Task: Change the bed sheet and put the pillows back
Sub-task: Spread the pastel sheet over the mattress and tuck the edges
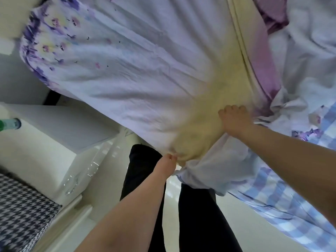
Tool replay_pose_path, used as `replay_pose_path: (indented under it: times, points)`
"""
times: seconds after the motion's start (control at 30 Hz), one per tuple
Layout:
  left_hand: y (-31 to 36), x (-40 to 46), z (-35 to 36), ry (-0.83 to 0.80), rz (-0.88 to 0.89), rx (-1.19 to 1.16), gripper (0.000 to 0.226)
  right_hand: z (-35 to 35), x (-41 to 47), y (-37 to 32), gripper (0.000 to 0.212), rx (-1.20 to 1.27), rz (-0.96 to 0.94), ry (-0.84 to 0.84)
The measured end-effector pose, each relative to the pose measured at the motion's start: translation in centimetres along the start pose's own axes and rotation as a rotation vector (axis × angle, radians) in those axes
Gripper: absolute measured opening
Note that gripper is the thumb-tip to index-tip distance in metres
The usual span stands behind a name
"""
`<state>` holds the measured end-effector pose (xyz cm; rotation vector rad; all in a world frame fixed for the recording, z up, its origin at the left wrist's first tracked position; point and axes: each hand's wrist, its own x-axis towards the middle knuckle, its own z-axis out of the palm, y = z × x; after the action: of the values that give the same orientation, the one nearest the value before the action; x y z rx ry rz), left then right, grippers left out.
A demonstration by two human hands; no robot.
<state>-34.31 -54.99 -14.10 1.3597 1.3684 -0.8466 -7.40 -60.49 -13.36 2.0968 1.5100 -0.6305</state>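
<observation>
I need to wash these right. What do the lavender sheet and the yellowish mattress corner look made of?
Lavender sheet: thin woven fabric, probably cotton, matte; it creases finely and bunches where the left hand pinches it. Yellowish mattress corner: fabric-covered padding, seemingly; piped seam, dull finish.

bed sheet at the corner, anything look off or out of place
Yes: the bed sheet is off the near corner, baring the yellowish mattress. The left hand pinches its edge; the right hand rests on the mattress. Bedding lies bunched at right.

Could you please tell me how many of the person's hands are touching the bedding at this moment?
2. The left hand pinches the sheet at the mattress corner; the right hand grips bunched fabric further up the bed's edge.
</observation>
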Motion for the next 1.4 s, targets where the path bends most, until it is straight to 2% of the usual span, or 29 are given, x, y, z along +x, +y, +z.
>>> replay_pose_path:
  times: [0.07, 0.13, 0.23, 0.37, 0.43, 0.5, 0.6, 0.73, 0.8, 0.87, 0.97, 1.07, 1.13, 1.23, 1.33, 1.4]
  points:
    - [-1.4, 1.0, -4.5, 0.132, -0.009, -0.054, 0.040, -1.5, 1.6, -5.1, 0.036, 0.110, -0.146, -0.085]
    - [-2.7, 2.5, -9.4, 0.231, -0.026, -0.110, 0.035, -3.6, 4.0, -9.9, 0.040, 0.265, -0.212, -0.227]
    - [-4.7, 4.7, -18.0, 0.364, -0.016, -0.190, 0.030, -6.6, 7.7, -16.7, 0.036, 0.437, -0.202, -0.262]
    - [-7.7, 7.6, -30.0, 0.457, -0.059, -0.276, 0.023, -12.4, 14.6, -24.2, 0.030, 0.503, -0.176, -0.307]
    - [-9.1, 8.8, -35.7, 0.519, -0.053, -0.339, 0.018, -16.3, 18.9, -27.1, 0.029, 0.484, -0.148, -0.272]
    - [-10.1, 9.8, -40.3, 0.572, -0.042, -0.397, 0.016, -20.8, 23.3, -29.5, 0.031, 0.486, -0.122, -0.169]
    - [-10.8, 11.2, -45.3, 0.659, -0.070, -0.371, 0.035, -27.7, 29.4, -32.2, 0.031, 0.613, -0.015, -0.013]
    - [-11.0, 13.9, -50.2, 0.834, -0.044, -0.414, 0.048, -34.1, 35.6, -33.7, 0.044, 0.741, 0.030, 0.228]
    - [-10.6, 15.3, -52.9, 0.843, -0.043, -0.478, 0.054, -36.3, 38.7, -33.7, 0.044, 0.672, 0.036, 0.342]
    - [-10.3, 16.3, -55.2, 0.828, 0.002, -0.450, 0.056, -38.0, 41.7, -33.4, 0.040, 0.607, 0.062, 0.384]
    - [-10.6, 17.2, -56.8, 0.719, 0.091, -0.478, 0.053, -39.5, 45.1, -33.4, 0.035, 0.472, -0.021, 0.321]
    - [-10.7, 17.2, -56.7, 0.662, 0.130, -0.573, 0.049, -39.0, 46.3, -33.3, 0.035, 0.156, -0.153, 0.268]
    - [-10.3, 16.7, -56.2, 0.711, 0.109, -0.482, 0.041, -38.5, 46.4, -33.1, 0.037, -0.029, -0.194, 0.302]
    - [-9.5, 15.7, -55.1, 0.811, 0.073, -0.245, 0.029, -38.1, 46.0, -32.7, 0.037, -0.156, -0.264, 0.340]
    - [-9.2, 14.8, -53.7, 0.902, 0.058, 0.046, 0.019, -38.1, 46.1, -32.1, 0.041, -0.195, -0.448, 0.271]
    - [-9.6, 14.9, -53.0, 0.919, 0.121, 0.196, 0.021, -38.4, 45.8, -31.5, 0.042, -0.254, -0.550, 0.195]
